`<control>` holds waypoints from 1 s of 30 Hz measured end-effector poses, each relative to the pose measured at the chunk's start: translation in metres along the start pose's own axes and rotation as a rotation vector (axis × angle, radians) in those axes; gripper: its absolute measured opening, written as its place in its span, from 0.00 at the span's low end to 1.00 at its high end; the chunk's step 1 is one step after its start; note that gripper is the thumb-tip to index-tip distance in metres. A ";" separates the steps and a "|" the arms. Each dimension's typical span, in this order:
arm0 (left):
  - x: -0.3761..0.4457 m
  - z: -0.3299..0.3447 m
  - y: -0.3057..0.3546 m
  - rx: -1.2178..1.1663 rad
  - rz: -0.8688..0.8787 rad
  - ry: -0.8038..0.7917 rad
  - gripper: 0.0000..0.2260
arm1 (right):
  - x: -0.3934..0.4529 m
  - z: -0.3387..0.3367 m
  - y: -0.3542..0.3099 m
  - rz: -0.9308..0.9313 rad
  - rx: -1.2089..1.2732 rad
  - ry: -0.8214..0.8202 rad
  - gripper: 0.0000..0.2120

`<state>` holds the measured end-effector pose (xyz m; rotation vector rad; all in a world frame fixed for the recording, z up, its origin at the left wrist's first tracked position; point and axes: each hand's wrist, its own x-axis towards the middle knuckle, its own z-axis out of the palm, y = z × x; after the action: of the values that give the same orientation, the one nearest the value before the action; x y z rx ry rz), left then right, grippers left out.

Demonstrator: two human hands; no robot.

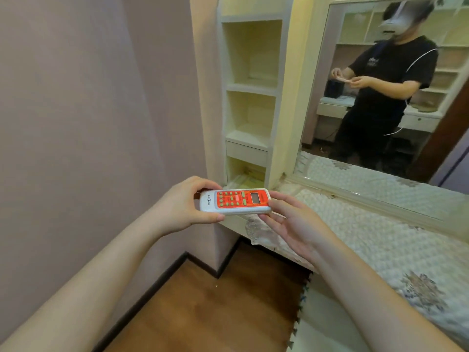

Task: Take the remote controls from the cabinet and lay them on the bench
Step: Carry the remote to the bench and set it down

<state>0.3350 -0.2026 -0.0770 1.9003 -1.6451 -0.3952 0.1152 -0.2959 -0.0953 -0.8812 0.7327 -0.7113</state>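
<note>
One remote control (234,201), which I have off the cabinet (250,97) and level in the air at about 12 o'clock from me, over the near corner of the bench (380,240), looks to me light, rigid and a little slick: a slim white plastic slab with rounded ends, an orange face, pale green buttons and a small grey screen. My left hand (186,207) pinches its left end, thumb beneath and fingers curled over the far edge, while my right hand (291,219) supports the right end with relaxed, nearly straight fingers. I judge the long edges the safest hold, since the quilted, floral bench cover at 2 o'clock looks soft and uneven.

bench (396,240), quilted floral cover (355,232)
</note>
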 end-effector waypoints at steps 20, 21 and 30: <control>0.178 0.080 -0.010 -0.188 0.228 -0.270 0.29 | 0.069 -0.074 -0.013 -0.159 0.130 0.381 0.12; 0.186 0.090 -0.004 -0.190 0.234 -0.275 0.28 | 0.072 -0.086 -0.016 -0.166 0.132 0.394 0.12; 0.235 0.161 0.055 -0.299 0.240 -0.257 0.25 | 0.087 -0.178 -0.047 -0.200 0.155 0.460 0.14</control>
<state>0.2433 -0.4719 -0.1340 1.4615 -1.8350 -0.7638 0.0103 -0.4590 -0.1555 -0.6581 0.9889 -1.1554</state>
